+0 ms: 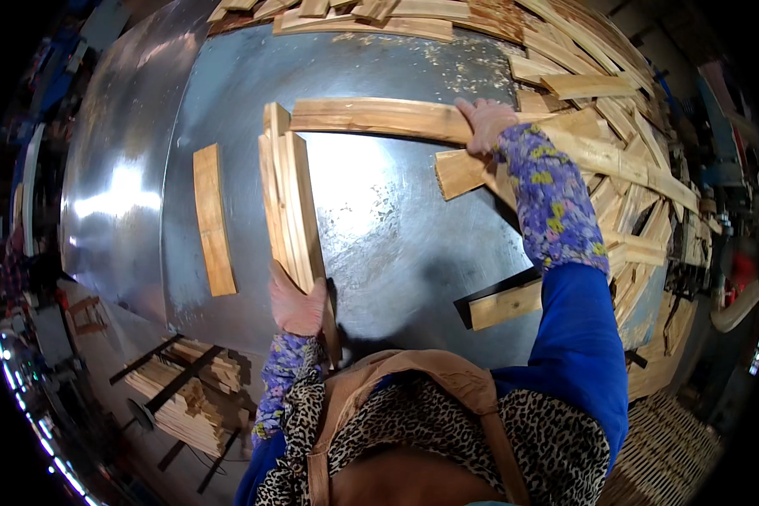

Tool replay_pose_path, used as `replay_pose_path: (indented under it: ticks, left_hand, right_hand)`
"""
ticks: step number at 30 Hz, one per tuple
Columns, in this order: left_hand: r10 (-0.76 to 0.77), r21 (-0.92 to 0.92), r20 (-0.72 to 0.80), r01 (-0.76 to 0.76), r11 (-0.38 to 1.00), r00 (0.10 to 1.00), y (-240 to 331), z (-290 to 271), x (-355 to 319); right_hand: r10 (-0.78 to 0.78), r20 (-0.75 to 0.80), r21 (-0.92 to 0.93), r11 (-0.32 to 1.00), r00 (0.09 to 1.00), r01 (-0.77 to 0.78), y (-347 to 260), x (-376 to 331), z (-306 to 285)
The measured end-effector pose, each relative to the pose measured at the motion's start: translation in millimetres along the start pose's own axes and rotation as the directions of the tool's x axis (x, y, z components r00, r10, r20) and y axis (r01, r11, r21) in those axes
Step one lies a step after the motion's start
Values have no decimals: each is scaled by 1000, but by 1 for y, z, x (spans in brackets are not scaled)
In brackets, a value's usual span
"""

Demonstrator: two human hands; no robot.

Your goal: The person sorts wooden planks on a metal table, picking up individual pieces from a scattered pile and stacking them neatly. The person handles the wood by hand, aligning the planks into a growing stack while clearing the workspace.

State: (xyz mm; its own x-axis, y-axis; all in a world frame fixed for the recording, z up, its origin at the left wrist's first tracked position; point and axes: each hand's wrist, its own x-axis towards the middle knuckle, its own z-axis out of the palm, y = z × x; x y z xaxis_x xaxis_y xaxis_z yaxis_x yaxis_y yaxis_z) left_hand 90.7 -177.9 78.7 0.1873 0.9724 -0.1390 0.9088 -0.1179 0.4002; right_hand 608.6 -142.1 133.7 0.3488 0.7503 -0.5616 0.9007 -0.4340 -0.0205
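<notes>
My left hand grips the near end of a bundle of several thin wooden slats standing on edge on the metal table. Far out to the right, my right hand presses down on the end of a long wooden plank lying across the table, right at the edge of a big heap of slats. A short plank sticks out just below that hand. Both sleeves are floral over blue.
A single slat lies flat on the left of the table. Another plank overhangs the near table edge by my right arm. More slats line the far edge. A stacked pallet of slats sits on the floor at lower left.
</notes>
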Motion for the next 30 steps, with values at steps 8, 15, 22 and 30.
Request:
replay_pose_path:
  ticks: [8,15,22,30]
  left_hand:
    - [-183,-49,134,191,980,974,-4,-28,17]
    - [-154,46,208,147,988,966,-17,-41,2]
    - [-96,61,174,86,994,980,-23,-36,1]
    - [-60,16,125,59,998,990,-26,-35,-2]
  right_hand:
    - [-565,274,825,-278,778,-492,-45,-90,154]
    - [-725,-140,411,-662,674,-627,-109,-162,188]
    - [-593,3,559,-667,806,-493,-128,-188,224]
    - [24,-203,977,-58,979,204,-48,-86,114]
